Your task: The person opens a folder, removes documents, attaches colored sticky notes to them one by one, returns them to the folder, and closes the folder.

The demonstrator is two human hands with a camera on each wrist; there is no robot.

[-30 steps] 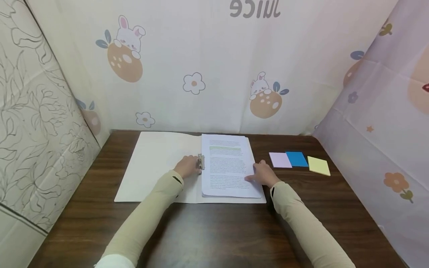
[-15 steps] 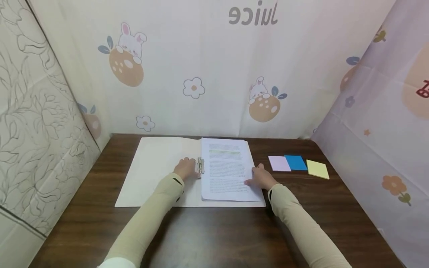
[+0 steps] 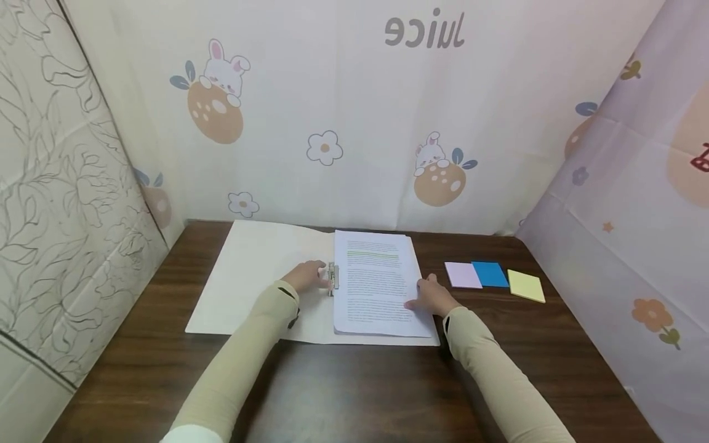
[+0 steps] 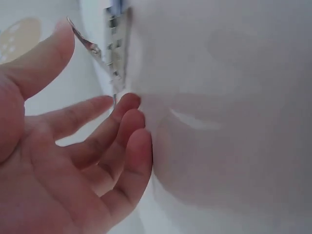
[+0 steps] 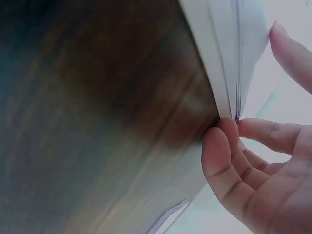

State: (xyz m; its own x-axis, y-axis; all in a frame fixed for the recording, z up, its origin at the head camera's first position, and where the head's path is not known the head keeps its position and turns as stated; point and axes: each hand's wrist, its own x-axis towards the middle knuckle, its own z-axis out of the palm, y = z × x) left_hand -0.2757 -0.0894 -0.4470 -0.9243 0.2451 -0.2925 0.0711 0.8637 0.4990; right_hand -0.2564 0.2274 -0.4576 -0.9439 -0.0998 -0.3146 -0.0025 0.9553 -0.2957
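An open white folder (image 3: 257,258) lies on the dark wooden table, and a stack of printed paper (image 3: 376,289) rests on its right side. Across the top sheet runs a green highlighted line. A metal lever clip (image 3: 333,280) sits along the fold. My left hand (image 3: 303,276) is beside the clip; in the left wrist view its thumb touches the tip of the raised lever (image 4: 87,43), and the other fingers bend loosely against the white folder. My right hand (image 3: 434,296) rests at the stack's right edge, thumb on the top sheet, fingertips against the side.
To the right lie a lilac sticky-note pad (image 3: 463,275), a blue pad (image 3: 490,274) and a yellow pad (image 3: 526,285). Behind the table (image 3: 354,394) hangs a patterned curtain (image 3: 365,203), with more patterned cloth at both sides.
My left hand has shifted slightly left, and more of the clip shows. The folder's left cover has lifted a little. My right hand stays at the stack's edge.
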